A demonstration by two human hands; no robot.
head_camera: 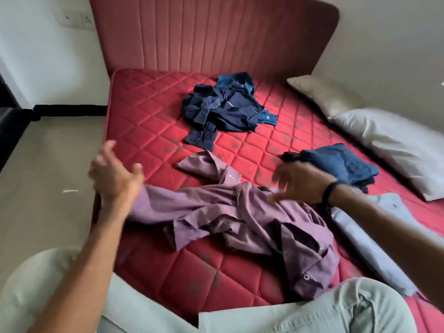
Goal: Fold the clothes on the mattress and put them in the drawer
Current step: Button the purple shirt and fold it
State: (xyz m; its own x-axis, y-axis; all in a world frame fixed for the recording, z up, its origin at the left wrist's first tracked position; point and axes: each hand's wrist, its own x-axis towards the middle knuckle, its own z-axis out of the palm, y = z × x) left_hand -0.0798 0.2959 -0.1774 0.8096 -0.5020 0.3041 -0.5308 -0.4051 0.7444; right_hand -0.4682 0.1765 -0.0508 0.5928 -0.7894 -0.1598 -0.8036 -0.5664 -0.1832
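Clothes are spread all over our red quilted mattress (149, 121) right now. Closest to us is a purple button-up shirt (240, 212), lying crumpled and unfolded across the near half, one sleeve stretched out toward the left edge and the collar end pointing up toward the headboard (204, 34). Further back, around the middle of the mattress, we've got a messy heap of navy blue clothes (223, 111), also unfolded. Over on the right sits a folded dark blue garment (341, 164), looks like jeans, just beside the pillows (394, 143) along the wall. A pale grey-blue cloth (365, 236) lies next to the purple shirt on its right side, touching it.

Our left hand (115, 174) is up above the left edge of the mattress, palm turned inward, fingers spread and loose, holding nothing. Our right hand (302, 183), black band on the wrist, hovers over the shirt's middle with fingers splayed downward, a bit blurry, and it doesn't seem to have hold of any fabric.

Our light trousers (312, 313) show at the bottom, knee up on the mattress.
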